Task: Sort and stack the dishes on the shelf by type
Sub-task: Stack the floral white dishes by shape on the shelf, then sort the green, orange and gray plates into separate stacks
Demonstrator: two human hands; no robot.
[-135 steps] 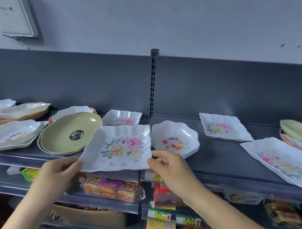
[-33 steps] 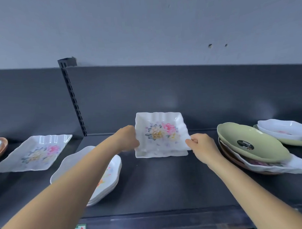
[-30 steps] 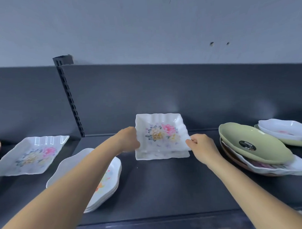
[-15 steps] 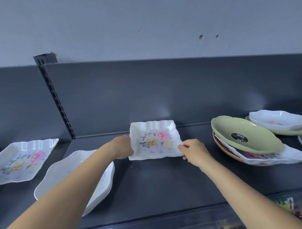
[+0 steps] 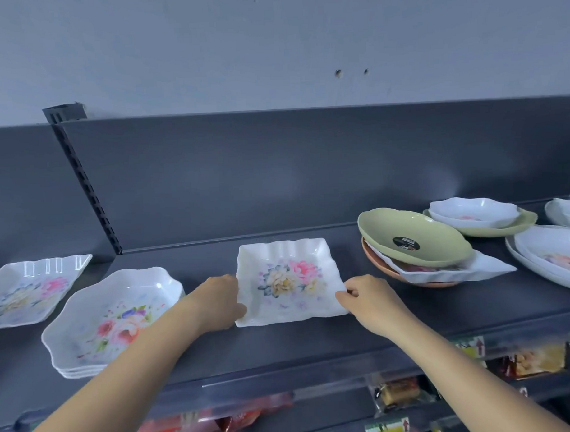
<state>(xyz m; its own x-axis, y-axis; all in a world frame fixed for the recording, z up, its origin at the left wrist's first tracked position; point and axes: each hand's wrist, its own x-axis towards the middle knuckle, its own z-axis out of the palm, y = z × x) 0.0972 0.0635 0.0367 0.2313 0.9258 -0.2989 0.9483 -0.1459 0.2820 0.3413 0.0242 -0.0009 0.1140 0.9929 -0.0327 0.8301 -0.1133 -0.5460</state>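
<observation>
The square flowered dish (image 5: 287,282) sits flat on the dark shelf (image 5: 314,341), dead centre of the view, and both hands are on it. The left hand (image 5: 222,303) is at the dish's 9 o'clock edge, fingers curled round the rim near the front-left corner. The right hand (image 5: 369,298) is at about 4 o'clock, thumb and fingertips pinching the front-right corner. Each hand is closed lightly on the rim; whether a second dish lies underneath cannot be told.

The dish is about as wide as it is deep, so it has no real long axis; its sides run roughly square to the shelf's front edge.

What matters for the next move, as I judge it, is where the unsorted dishes lie. At 3 o'clock from the dish, nearest the right hand, a green oval dish (image 5: 413,237) is piled on a white square dish (image 5: 456,269) and a brown one. At 9 o'clock, nearest the left hand, stands a stack of wavy-edged dishes (image 5: 109,319).
</observation>
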